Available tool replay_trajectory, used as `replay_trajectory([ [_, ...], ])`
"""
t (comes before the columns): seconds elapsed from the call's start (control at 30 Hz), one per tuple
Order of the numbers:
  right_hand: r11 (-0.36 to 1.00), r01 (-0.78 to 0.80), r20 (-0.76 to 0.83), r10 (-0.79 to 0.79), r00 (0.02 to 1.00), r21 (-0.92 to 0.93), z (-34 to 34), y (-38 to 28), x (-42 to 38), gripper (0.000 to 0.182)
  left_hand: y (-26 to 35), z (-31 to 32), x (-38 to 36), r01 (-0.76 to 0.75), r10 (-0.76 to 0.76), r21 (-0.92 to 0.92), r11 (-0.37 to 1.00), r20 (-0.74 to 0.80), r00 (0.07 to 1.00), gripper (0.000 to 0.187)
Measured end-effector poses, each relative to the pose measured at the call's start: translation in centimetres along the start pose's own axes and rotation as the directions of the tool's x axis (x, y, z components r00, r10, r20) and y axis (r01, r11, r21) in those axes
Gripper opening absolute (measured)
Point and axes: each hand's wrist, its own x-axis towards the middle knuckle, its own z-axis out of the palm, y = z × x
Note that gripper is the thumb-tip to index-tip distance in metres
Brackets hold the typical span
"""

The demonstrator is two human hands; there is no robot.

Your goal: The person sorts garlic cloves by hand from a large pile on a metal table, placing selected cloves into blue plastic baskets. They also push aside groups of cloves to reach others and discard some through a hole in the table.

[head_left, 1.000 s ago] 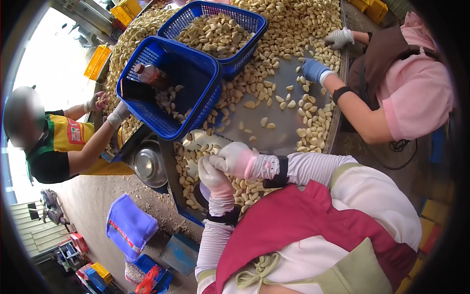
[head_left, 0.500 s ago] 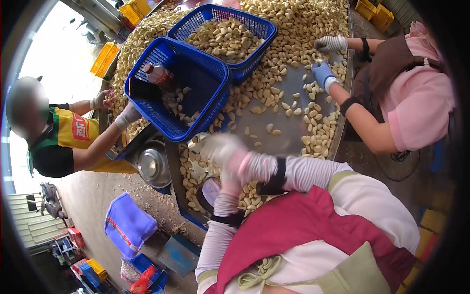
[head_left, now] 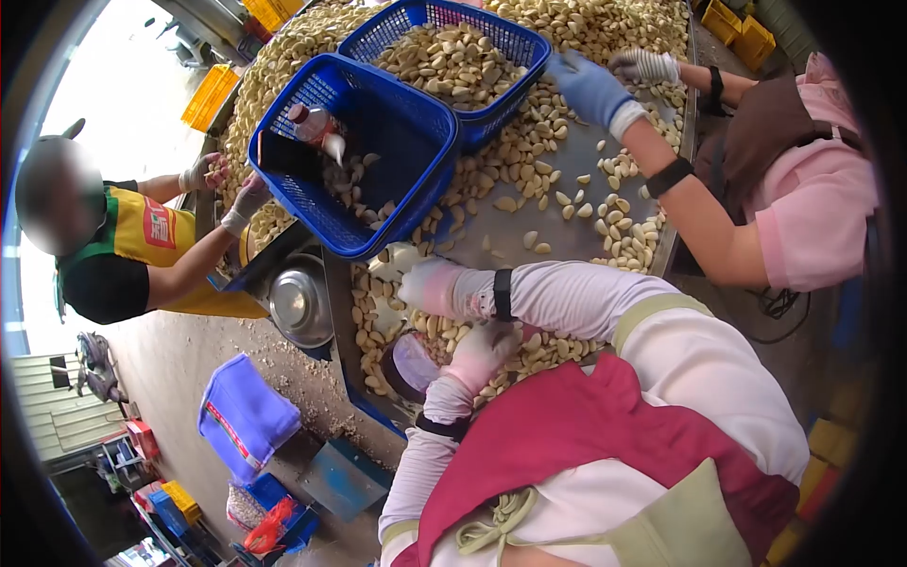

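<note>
My left hand (head_left: 484,353), in a pale glove, is low over the garlic cloves (head_left: 553,350) on the metal table. Its fingers are curled in; whatever they hold is hidden. My right hand (head_left: 431,286), also gloved, is beyond it, just below the near corner of a blue basket (head_left: 354,248). Its back faces me and its fingers are mostly hidden. A crumpled white piece (head_left: 397,261) lies beside its fingertips. A round container with a pale lid (head_left: 414,363) sits left of my left hand. In the basket are a bottle (head_left: 312,123), a dark flat object (head_left: 286,153) and some cloves.
A second blue basket (head_left: 542,71), holding many cloves, adjoins the first. One co-worker's blue-gloved hand (head_left: 590,90) is at its right side. Across the left corner, another co-worker's gloved hand (head_left: 249,201) is at the first basket. A metal bowl (head_left: 300,298) sits by the table edge.
My hands have moved apart; the left is lower and to the right. A blurred white piece now shows by the bottle. The right co-worker's blue glove has moved up and left toward the full basket.
</note>
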Motion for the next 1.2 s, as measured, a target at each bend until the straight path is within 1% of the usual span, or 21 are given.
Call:
replay_trajectory([
  [0.17,0.998,0.028,-0.013,-0.029,1.000,-0.056,-0.3,0.3,-0.2,0.015,1.5,-0.4,-0.1,0.001,-0.004,0.091,0.996,0.029,1.000,0.026],
  [0.27,0.998,-0.060,0.049,0.059,0.997,0.006,-0.8,0.6,-0.3,0.015,-1.1,-1.6,-0.9,-0.063,0.060,-0.056,0.996,-0.044,0.997,0.025],
  [0.33,0.994,-0.098,0.092,0.101,0.991,-0.037,0.4,2.0,-0.7,0.014,-2.4,-4.9,-2.4,-0.094,0.144,0.218,0.971,-0.230,0.962,0.024],
  [0.4,0.987,-0.139,0.103,0.147,0.984,-0.076,-0.2,2.1,-2.3,0.015,-1.1,-7.5,-3.3,0.251,-0.142,0.138,0.958,-0.532,0.835,0.028],
  [0.47,0.975,-0.184,0.107,0.198,0.974,-0.124,-2.0,2.2,-3.8,0.017,-3.0,-8.5,-3.5,0.314,0.031,0.381,0.869,-0.676,0.736,0.023],
  [0.53,0.942,-0.323,0.290,0.335,0.897,-0.087,-4.8,2.1,-5.5,0.025,-5.4,-7.7,-2.6,0.311,-0.029,0.378,0.872,-0.594,0.804,0.025],
  [0.6,0.944,-0.323,0.298,0.327,0.897,-0.062,-6.9,4.1,-6.9,0.029,-3.6,-6.4,-1.7,0.348,-0.011,0.465,0.814,-0.587,0.809,0.028],
  [0.67,0.922,-0.324,0.035,0.324,0.945,0.213,-8.7,7.0,-7.9,0.027,-1.5,-5.3,-0.6,0.383,-0.075,0.449,0.807,-0.566,0.821,0.030],
  [0.7,0.964,-0.056,-0.231,0.118,0.966,0.259,-10.3,9.6,-8.3,0.027,-1.0,-4.5,0.0,0.323,-0.009,0.480,0.816,-0.548,0.836,0.032],
  [0.73,0.950,0.219,-0.482,-0.088,0.872,0.223,-11.4,11.6,-8.9,0.028,-0.4,-3.6,0.6,0.264,0.054,0.507,0.821,-0.529,0.847,0.033],
  [0.77,0.612,0.098,-0.412,0.397,0.820,0.785,-14.3,10.4,-10.3,0.027,2.3,-2.5,0.9,0.294,0.023,0.512,0.807,-0.525,0.851,0.037],
  [0.8,-0.020,0.109,-0.063,0.708,0.704,0.994,-17.1,9.0,-11.5,0.026,3.8,-1.5,1.1,0.273,0.038,0.525,0.806,-0.506,0.862,0.037],
  [0.83,-0.014,0.123,-0.075,0.724,0.686,0.992,-16.1,10.7,-11.5,0.026,5.0,-0.7,1.4,0.155,0.151,0.661,0.734,-0.382,0.912,0.039],
  [0.87,0.442,0.001,-0.342,0.693,0.635,0.897,-14.3,13.9,-10.9,0.028,5.8,0.0,2.0,0.024,0.254,0.773,0.634,-0.238,0.937,0.041],
  [0.9,0.790,-0.156,-0.569,0.548,0.614,0.593,-13.3,16.6,-10.8,0.030,5.9,1.2,2.4,-0.101,0.359,0.852,0.514,-0.106,0.927,0.043],
  [0.93,0.799,-0.417,-0.524,0.599,0.605,0.433,-13.1,16.8,-11.3,0.036,5.6,1.9,2.5,-0.227,0.454,0.901,0.368,0.039,0.890,0.046],
  [0.97,0.724,-0.586,-0.304,0.687,0.660,0.363,-11.9,19.0,-11.2,0.047,5.3,1.8,2.4,-0.285,0.488,0.888,0.361,0.081,0.869,0.049],
  [1.0,0.768,-0.479,-0.343,0.627,0.699,0.426,-11.1,19.8,-12.5,0.056,5.0,1.7,2.3,-0.347,0.525,0.870,0.350,0.124,0.842,0.052],
  [1.07,0.539,-0.725,-0.130,0.831,0.541,0.429,-11.1,20.0,-12.2,0.085,4.7,0.1,2.4,-0.252,0.456,0.902,0.350,0.071,0.887,0.059],
  [1.13,0.437,-0.783,-0.076,0.889,0.452,0.442,-10.2,20.6,-11.2,0.099,2.6,-2.5,2.7,-0.103,0.411,0.890,0.445,-0.101,0.906,0.067],
  [1.2,0.392,-0.852,-0.129,0.920,0.370,0.347,-9.9,19.4,-9.6,0.098,0.8,-4.9,2.9,0.293,0.422,0.846,0.445,-0.487,0.765,0.066],
])
